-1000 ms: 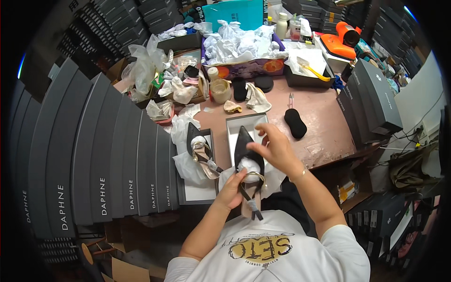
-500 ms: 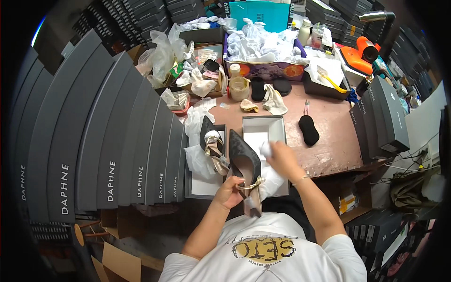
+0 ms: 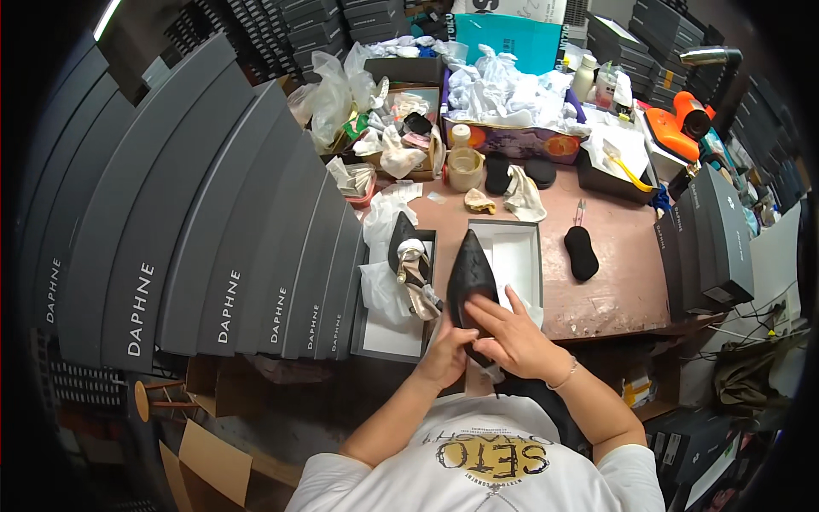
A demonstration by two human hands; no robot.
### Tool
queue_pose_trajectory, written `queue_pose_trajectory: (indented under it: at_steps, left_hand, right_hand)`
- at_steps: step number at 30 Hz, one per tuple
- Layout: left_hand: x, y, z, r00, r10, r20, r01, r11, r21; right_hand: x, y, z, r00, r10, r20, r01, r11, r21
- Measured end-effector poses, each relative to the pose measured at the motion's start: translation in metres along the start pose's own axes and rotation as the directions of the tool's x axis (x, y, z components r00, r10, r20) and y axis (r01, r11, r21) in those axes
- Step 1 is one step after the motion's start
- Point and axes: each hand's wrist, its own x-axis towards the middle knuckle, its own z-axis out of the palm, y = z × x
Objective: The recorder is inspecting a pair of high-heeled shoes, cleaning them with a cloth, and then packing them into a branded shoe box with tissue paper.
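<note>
A black pointed-toe slingback shoe (image 3: 472,264) is tilted in front of me, toe pointing away, above a grey shoebox with a white inside (image 3: 518,252). My left hand (image 3: 444,357) is closed around its heel end. My right hand (image 3: 516,341) lies over the shoe's opening with fingers stretched and spread, some of them reaching inside. No paper shows in the right hand; the fingertips are hidden in the shoe. Just left, the matching shoe (image 3: 399,236), with white stuffing in its opening, rests in the other grey box half (image 3: 388,337) beside white tissue paper (image 3: 384,286).
Tall rows of grey shoeboxes (image 3: 183,205) stand on the left, more boxes (image 3: 717,230) on the right. A black rounded pad (image 3: 582,253) and small snips (image 3: 579,213) lie on the table. Behind are a jar (image 3: 465,169), a cloth (image 3: 524,194) and a carton of crumpled white paper (image 3: 512,90).
My right hand has moved left from over the box onto the shoe's opening. The white wad it held is out of sight. The shoe has turned, and the whole view has shifted.
</note>
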Motion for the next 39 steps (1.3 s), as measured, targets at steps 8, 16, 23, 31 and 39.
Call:
queue_pose_trajectory:
  at_steps: [8, 16, 23, 31, 39]
  left_hand:
    - [-0.003, -0.019, 0.015, 0.997, 0.038, -0.073, -0.039, 0.999, -0.016]
    - [0.053, 0.014, -0.021, 0.975, 0.143, -0.169, -0.086, 0.947, 0.309]
    - [0.048, 0.026, -0.048, 0.918, 0.213, -0.335, -0.075, 0.922, 0.379]
    - [0.012, 0.024, -0.016, 0.92, 0.279, -0.274, -0.252, 0.959, 0.128]
    - [0.009, 0.035, -0.014, 0.899, 0.347, -0.266, -0.277, 0.923, 0.267]
  right_hand:
    - [0.042, 0.027, 0.027, 0.987, 0.068, -0.146, -0.042, 0.984, 0.173]
    - [0.015, 0.005, 0.056, 0.987, 0.035, -0.154, -0.028, 0.998, 0.048]
    - [0.05, 0.011, 0.093, 0.995, 0.071, -0.077, -0.069, 0.997, 0.024]
    - [0.044, -0.013, 0.089, 0.982, -0.013, -0.188, 0.022, 0.999, 0.045]
    - [-0.01, -0.037, 0.062, 0.999, 0.01, 0.041, -0.017, 0.982, 0.185]
